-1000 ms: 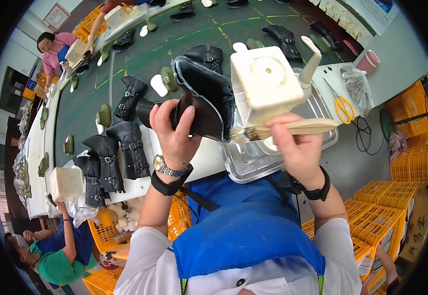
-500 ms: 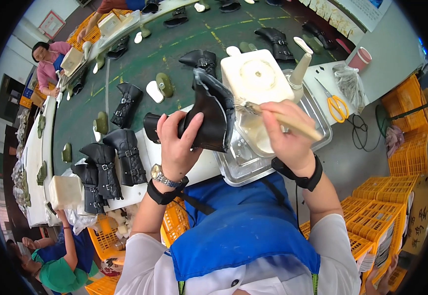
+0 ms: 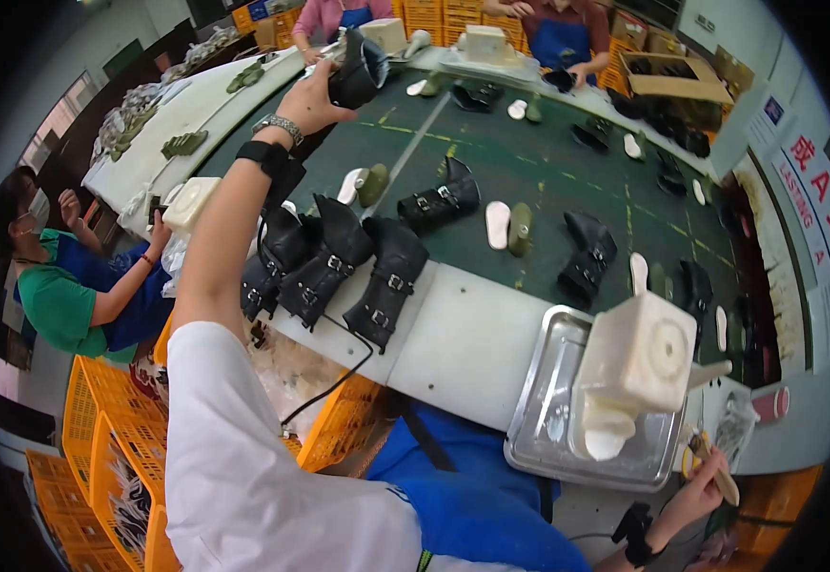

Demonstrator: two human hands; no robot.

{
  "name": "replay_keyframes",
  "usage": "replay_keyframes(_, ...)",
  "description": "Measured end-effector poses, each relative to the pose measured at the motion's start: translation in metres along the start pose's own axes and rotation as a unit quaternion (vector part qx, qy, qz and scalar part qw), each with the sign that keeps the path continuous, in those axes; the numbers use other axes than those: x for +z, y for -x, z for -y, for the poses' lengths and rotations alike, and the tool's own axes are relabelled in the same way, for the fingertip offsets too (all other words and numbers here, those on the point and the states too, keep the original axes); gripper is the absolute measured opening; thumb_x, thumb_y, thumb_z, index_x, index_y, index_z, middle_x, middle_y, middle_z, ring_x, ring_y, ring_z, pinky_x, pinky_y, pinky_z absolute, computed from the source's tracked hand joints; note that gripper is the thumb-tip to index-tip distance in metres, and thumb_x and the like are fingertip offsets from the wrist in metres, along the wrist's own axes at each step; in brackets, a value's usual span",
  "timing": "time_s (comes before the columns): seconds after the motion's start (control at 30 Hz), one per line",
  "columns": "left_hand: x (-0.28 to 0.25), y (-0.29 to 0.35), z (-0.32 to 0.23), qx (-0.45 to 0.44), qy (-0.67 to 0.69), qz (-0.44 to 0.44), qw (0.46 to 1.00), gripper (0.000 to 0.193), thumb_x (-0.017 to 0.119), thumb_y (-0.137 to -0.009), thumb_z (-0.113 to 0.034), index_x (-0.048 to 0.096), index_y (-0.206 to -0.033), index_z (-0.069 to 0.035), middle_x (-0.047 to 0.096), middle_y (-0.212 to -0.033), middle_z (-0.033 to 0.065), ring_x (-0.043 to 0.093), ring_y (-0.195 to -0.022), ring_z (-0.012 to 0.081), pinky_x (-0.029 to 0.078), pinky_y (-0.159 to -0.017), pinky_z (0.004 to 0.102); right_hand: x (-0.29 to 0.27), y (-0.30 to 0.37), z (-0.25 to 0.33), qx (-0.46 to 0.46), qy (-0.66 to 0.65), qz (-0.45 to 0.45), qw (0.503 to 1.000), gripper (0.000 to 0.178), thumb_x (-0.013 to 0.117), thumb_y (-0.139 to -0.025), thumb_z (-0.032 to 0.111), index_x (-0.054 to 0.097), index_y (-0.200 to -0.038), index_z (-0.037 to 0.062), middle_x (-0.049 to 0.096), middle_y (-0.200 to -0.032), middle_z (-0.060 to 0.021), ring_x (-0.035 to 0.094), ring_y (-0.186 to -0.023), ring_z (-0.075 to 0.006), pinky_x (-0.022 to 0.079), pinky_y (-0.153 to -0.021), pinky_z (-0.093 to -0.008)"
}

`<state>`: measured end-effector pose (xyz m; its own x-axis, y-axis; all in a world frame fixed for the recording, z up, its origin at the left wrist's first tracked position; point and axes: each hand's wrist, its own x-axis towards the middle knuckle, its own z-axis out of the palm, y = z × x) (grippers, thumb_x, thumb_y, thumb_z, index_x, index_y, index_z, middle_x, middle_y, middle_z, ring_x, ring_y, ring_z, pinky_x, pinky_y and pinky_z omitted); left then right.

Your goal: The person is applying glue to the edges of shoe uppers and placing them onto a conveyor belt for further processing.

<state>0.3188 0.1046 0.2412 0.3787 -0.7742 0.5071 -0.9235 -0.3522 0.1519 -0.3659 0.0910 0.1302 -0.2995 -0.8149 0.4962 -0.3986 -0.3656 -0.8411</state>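
At the far left of the green table (image 3: 558, 143) my left hand (image 3: 308, 103) is stretched out, closed on a black boot upper (image 3: 362, 71) whose open top faces right. My right hand (image 3: 696, 498) is low at the right, beside the metal tray (image 3: 527, 405). A brush with a wooden handle (image 3: 728, 484) is in its fingers. On the tray stands a cream plastic container (image 3: 629, 348) with an open spout at its front. Several black buckled boot uppers (image 3: 386, 281) stand along the near edge, under my left forearm.
Pale insoles (image 3: 498, 224) and green shoe lasts (image 3: 521, 229) lie among more uppers. A co-worker in green (image 3: 62, 296) holds a container at the left; other people stand across the table. Orange crates (image 3: 101, 419) are at the lower left. A cable (image 3: 339, 381) hangs over the near edge.
My view has turned left. My left hand has carried the boot upper away to the far left, and my right hand has drawn the brush off it, out to the tray's right.
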Motion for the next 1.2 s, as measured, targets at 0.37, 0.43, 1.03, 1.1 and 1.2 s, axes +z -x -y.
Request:
replay_keyframes(0.37, 0.106, -0.009, 0.130, -0.217, -0.173, 0.329, 0.903, 0.080, 0.079, -0.058, -0.031, 0.032, -0.121, -0.013, 0.048, -0.122, 0.0167, 0.042, -0.117, 0.0341, 0.040, -0.091, 0.0462, 0.015, -0.008, 0.044, -0.040, 0.259, -0.015, 0.965, 0.030, 0.057, -0.087, 0.017, 0.059, -0.073, -0.0096, 0.062, -0.070, -0.0112, 0.050, -0.057, -0.0136, 0.042, -0.054, -0.0272)
replay_keyframes(0.43, 0.115, -0.003, 0.142, -0.259, -0.267, 0.198, 0.907, 0.088, 0.076, -0.061, -0.033, 0.026, -0.132, -0.021, 0.033, -0.135, 0.0145, 0.026, -0.128, 0.0336, 0.032, -0.097, 0.0518, 0.028, -0.004, 0.054, -0.056, 0.247, -0.011, 0.967, 0.030, 0.056, -0.087, 0.017, 0.059, -0.073, -0.0094, 0.061, -0.069, -0.0107, 0.050, -0.057, -0.0136, 0.042, -0.054, -0.0273)
replay_keyframes(1.03, 0.018, 0.202, -0.012, 0.086, 0.014, 0.015, 0.996, 0.047, 0.070, -0.061, -0.016, 0.056, -0.105, -0.007, 0.052, -0.112, 0.0120, 0.040, -0.114, 0.0359, 0.033, -0.095, 0.0444, -0.014, 0.036, 0.021, 0.060, -0.041, -0.031, 0.997, 0.030, 0.046, -0.091, 0.018, 0.051, -0.113, -0.0031, 0.054, -0.078, -0.0011, 0.038, -0.058, -0.0031, 0.028, -0.050, -0.0163)
replay_keyframes(1.1, 0.026, 0.233, -0.054, 0.097, 0.015, 0.031, 0.995, 0.049, 0.070, -0.062, -0.017, 0.055, -0.108, -0.009, 0.049, -0.115, 0.0122, 0.039, -0.115, 0.0354, 0.032, -0.095, 0.0444, -0.023, 0.043, 0.015, 0.070, -0.084, -0.023, 0.994, 0.030, 0.046, -0.091, 0.017, 0.050, -0.114, -0.0030, 0.055, -0.081, -0.0018, 0.039, -0.059, -0.0033, 0.029, -0.051, -0.0164)
replay_keyframes(1.2, 0.049, 0.278, -0.094, 0.043, 0.000, 0.048, 0.998, 0.053, 0.071, -0.065, -0.024, 0.052, -0.112, -0.010, 0.044, -0.122, 0.0131, 0.036, -0.119, 0.0351, 0.031, -0.095, 0.0451, -0.029, 0.048, 0.015, 0.092, -0.134, -0.010, 0.987, 0.028, 0.046, -0.090, 0.012, 0.050, -0.113, -0.0036, 0.055, -0.086, -0.0052, 0.042, -0.061, -0.0049, 0.030, -0.051, -0.0165)
